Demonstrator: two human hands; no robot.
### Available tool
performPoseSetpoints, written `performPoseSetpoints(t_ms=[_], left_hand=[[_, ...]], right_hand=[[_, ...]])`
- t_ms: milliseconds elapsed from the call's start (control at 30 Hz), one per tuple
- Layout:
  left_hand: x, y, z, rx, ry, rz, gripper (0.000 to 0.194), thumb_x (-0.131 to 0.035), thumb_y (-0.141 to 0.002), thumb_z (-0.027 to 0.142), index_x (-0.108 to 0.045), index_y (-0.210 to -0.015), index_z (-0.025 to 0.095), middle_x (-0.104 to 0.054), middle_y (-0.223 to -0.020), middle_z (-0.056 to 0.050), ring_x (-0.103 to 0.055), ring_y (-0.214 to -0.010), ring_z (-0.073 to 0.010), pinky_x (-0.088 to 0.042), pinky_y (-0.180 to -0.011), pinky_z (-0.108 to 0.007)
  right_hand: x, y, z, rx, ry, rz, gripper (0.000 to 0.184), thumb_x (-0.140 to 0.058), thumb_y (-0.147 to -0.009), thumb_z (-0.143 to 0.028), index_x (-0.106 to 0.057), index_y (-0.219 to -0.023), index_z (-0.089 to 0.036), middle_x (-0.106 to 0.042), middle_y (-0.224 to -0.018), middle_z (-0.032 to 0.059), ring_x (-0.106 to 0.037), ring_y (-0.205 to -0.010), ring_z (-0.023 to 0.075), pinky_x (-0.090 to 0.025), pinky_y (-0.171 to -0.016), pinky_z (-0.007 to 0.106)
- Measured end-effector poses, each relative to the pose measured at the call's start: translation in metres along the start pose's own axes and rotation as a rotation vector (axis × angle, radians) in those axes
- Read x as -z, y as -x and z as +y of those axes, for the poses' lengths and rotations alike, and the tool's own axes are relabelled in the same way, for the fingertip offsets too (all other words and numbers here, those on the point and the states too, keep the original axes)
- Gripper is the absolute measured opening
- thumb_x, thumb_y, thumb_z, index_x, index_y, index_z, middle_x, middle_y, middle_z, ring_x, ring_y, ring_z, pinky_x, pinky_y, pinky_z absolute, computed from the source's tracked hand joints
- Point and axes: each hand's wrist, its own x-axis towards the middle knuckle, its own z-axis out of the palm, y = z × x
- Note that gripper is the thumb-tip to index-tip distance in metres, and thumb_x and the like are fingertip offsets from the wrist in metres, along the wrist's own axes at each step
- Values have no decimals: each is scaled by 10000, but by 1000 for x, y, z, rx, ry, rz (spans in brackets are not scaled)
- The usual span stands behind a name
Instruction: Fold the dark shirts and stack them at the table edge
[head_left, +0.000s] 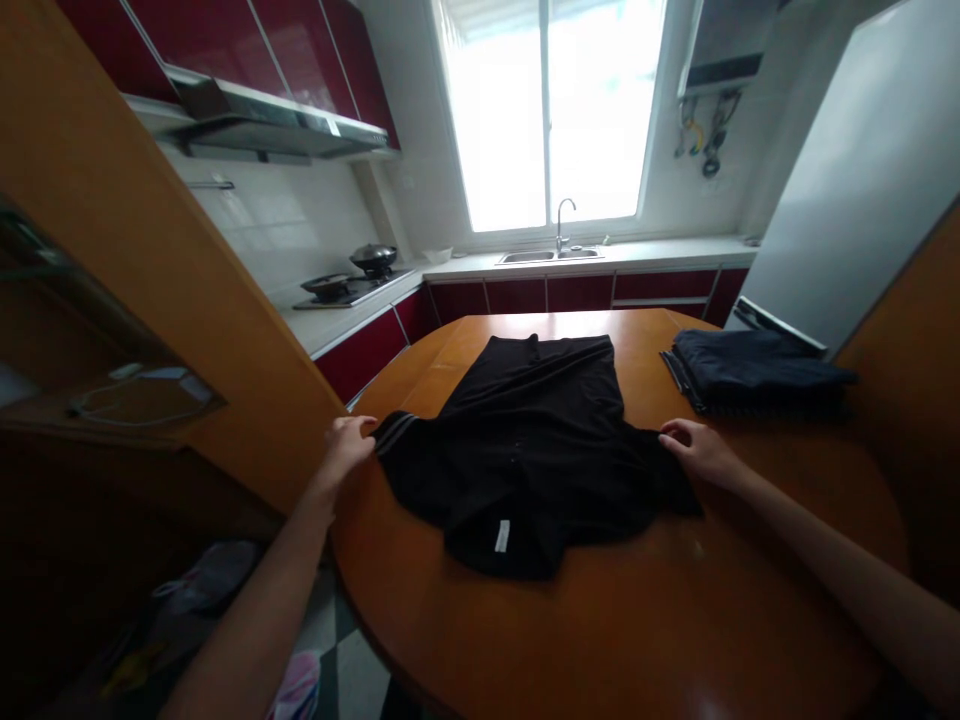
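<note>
A black short-sleeved shirt (536, 440) lies spread flat on a round orange-brown wooden table (600, 620), collar end towards me with a small white label showing. My left hand (346, 445) is closed on the tip of the shirt's left sleeve, which has pale stripes at its cuff. My right hand (694, 450) pinches the edge of the right sleeve. Both arms reach out from the near side of the table.
A folded stack of dark clothes (757, 375) sits at the table's far right. Behind are a counter with sink (551, 255), a stove with pans (352, 280), a bright window and a tall fridge (847, 200). A wooden partition (150, 300) stands left; clothes (217, 620) lie on the floor.
</note>
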Motion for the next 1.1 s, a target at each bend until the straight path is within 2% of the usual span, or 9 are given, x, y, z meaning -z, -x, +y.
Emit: performPoseSetpoints(t_ms=[100,267,533,667,800,867,933,1033,1100], left_hand=[[-8,27,25,-185,42,-28,307,-561,-790,219,-699,-1063,198,-597,-1197,-113,-555,-1212,-294,-406,-1121,-432],[-22,71,62,-554,213,-402,294,-500,-950,395,-712,-1064,226,-663,-1086,-74,-616,-1046,-232,-489,-994,-376],[-10,132,89,-696,192,-528,230,-567,-957,368,-678,-1123,254,-631,-1154,-74,-593,-1087,-228,-482,-1011,-371],[18,154,121,-734,219,-802,268,-622,-932,373,-679,-1184,300,-639,-1176,-48,-647,-1020,-203,-523,-931,-313],[36,128,145,-688,284,-1131,315,-593,-955,420,-689,-1231,304,-712,-1102,-33,-687,-913,-188,-544,-770,-263],[29,93,149,-630,323,-1056,343,-574,-963,437,-688,-1236,265,-730,-1083,-42,-687,-940,-198,-538,-794,-276],[9,51,149,-504,395,-823,336,-628,-916,434,-708,-1165,222,-730,-1096,-55,-685,-950,-208,-531,-838,-294],[-32,-9,148,-163,439,-452,358,-786,-752,285,-710,-1085,178,-716,-1116,-82,-666,-1024,-234,-506,-889,-283],[-59,-39,149,25,471,-381,421,-807,-719,248,-689,-1109,142,-704,-1106,-111,-671,-981,-239,-515,-853,-291]], right_hand=[[-4,3,-4,-54,122,10,161,-669,-760,-397,-648,-749,-238,-728,-774,67,-670,-694,225,-489,-644,314],[-3,5,-15,-120,29,95,128,-604,-768,-327,-585,-683,-233,-689,-698,50,-639,-640,199,-477,-613,294],[28,26,3,-331,-301,287,116,-656,-680,-226,-634,-793,-219,-736,-810,95,-713,-752,241,-555,-666,316],[50,34,32,-317,-139,239,136,-662,-640,-187,-648,-768,-233,-747,-836,98,-725,-777,255,-560,-700,334],[69,39,47,-278,121,120,165,-679,-626,-176,-673,-776,-247,-754,-836,92,-720,-758,264,-539,-689,347],[74,38,39,-258,301,101,123,-693,-679,-227,-686,-799,-252,-751,-840,99,-712,-764,275,-520,-687,361],[71,32,21,-208,420,81,79,-665,-767,-286,-700,-830,-254,-748,-875,105,-705,-794,272,-507,-704,361],[47,11,-14,-12,397,-6,170,-582,-879,-312,-725,-923,-233,-738,-997,110,-694,-919,243,-501,-821,328],[23,-11,-36,87,365,-76,228,-561,-912,-310,-730,-1014,-197,-721,-1068,124,-671,-1010,243,-480,-918,317]])
